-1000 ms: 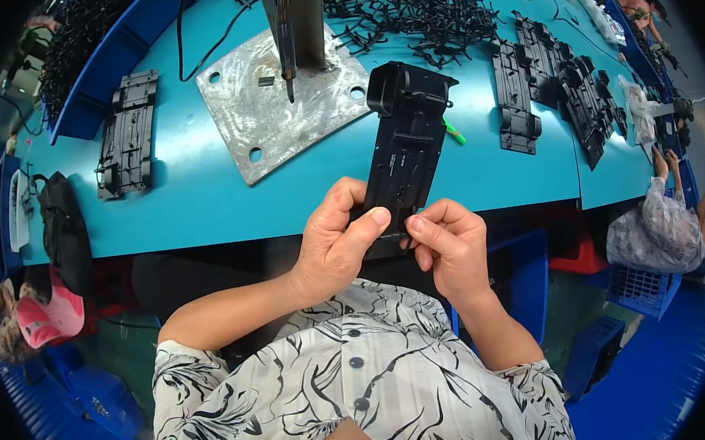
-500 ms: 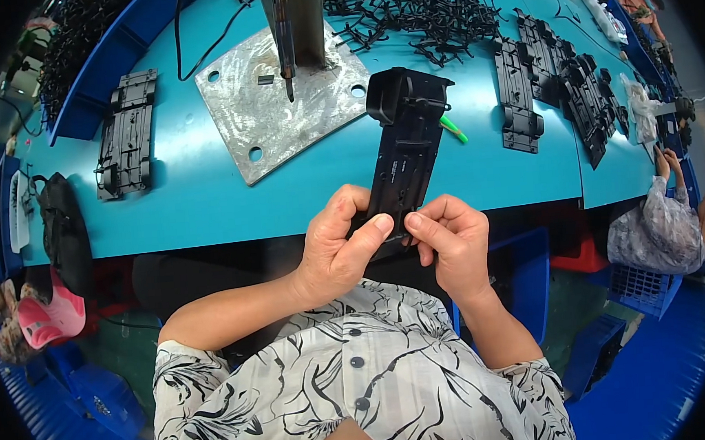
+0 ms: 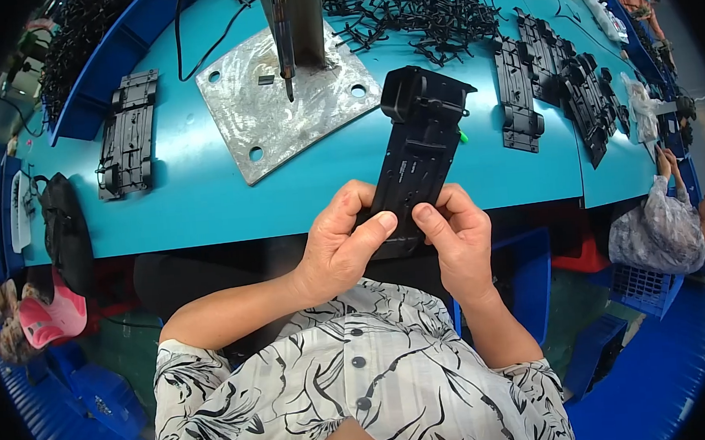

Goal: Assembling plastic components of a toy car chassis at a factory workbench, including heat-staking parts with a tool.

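Note:
Between my hands is a long black plastic chassis part [image 3: 415, 154], tilted with its wheel-arch end up and away from me. My left hand [image 3: 345, 237] grips its near left edge, thumb lying on the face. My right hand [image 3: 460, 237] holds the near right edge, thumb also pressed on top. The fingers of both hands are partly hidden behind the part. Beyond it stands a metal base plate [image 3: 314, 137] with corner holes, and above that hangs a thin pointed tool [image 3: 285, 57]. A green pen-like thing [image 3: 463, 138] shows slightly past the part's right side.
A similar black part [image 3: 127, 133] lies at the left of the teal table [image 3: 230, 216]; several more [image 3: 517, 94] lie at right. Small black pieces [image 3: 428, 14] are heaped at the back. A blue bin [image 3: 86, 95] stands far left. Another person [image 3: 655, 227] sits at right.
The chassis part has shifted slightly right and leans more to the right, covering most of the green thing. My right thumb has moved from the near end onto the right edge.

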`<state>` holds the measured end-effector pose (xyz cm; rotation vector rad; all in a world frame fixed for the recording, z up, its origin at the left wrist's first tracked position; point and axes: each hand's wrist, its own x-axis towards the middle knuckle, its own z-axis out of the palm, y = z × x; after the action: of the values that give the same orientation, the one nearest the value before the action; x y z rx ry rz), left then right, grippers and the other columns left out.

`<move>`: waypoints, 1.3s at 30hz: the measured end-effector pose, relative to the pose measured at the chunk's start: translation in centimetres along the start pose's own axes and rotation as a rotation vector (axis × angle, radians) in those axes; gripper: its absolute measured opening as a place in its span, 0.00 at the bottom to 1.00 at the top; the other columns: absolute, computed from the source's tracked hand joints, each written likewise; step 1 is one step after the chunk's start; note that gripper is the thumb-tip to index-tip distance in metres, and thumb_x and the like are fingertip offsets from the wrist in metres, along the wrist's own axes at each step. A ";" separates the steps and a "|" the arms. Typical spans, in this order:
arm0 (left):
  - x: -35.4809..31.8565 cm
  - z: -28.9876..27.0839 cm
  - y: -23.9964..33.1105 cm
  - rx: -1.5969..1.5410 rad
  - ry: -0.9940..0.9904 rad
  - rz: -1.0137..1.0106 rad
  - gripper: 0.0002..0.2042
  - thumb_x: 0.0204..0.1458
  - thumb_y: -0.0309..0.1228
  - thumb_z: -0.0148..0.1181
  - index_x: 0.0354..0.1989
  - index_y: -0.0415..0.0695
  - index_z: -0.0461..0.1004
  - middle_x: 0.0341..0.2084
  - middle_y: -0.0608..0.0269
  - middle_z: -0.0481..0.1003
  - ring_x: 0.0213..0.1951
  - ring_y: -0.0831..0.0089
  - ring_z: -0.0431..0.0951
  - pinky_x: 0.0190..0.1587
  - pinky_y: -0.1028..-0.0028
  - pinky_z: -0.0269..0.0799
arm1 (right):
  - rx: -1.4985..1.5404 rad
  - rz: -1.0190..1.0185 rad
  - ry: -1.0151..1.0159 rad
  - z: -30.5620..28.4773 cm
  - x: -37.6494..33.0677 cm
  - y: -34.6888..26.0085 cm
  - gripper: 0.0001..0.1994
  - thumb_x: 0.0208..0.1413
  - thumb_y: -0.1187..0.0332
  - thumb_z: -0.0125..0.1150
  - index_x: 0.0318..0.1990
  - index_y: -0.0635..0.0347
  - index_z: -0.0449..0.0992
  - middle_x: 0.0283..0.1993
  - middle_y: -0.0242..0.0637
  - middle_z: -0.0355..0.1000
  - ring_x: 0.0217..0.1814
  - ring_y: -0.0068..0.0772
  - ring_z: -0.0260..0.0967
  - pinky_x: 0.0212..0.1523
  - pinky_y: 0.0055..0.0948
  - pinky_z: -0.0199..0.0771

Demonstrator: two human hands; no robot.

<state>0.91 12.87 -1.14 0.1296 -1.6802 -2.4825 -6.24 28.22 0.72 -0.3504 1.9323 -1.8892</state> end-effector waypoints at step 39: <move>0.5 0.1 2.4 0.256 0.071 0.314 0.02 0.57 0.20 0.50 0.37 0.39 0.67 0.30 0.68 0.67 0.31 0.82 0.64 0.34 0.82 0.63 | -0.374 -0.537 0.128 1.9 -0.2 -2.6 0.06 0.50 0.76 0.65 0.34 0.62 0.75 0.33 0.30 0.67 0.28 0.15 0.58 0.28 0.15 0.58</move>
<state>0.59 12.02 1.09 -0.0188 -1.8223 -2.0115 -5.43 26.52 3.33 -0.9644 2.4667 -1.8688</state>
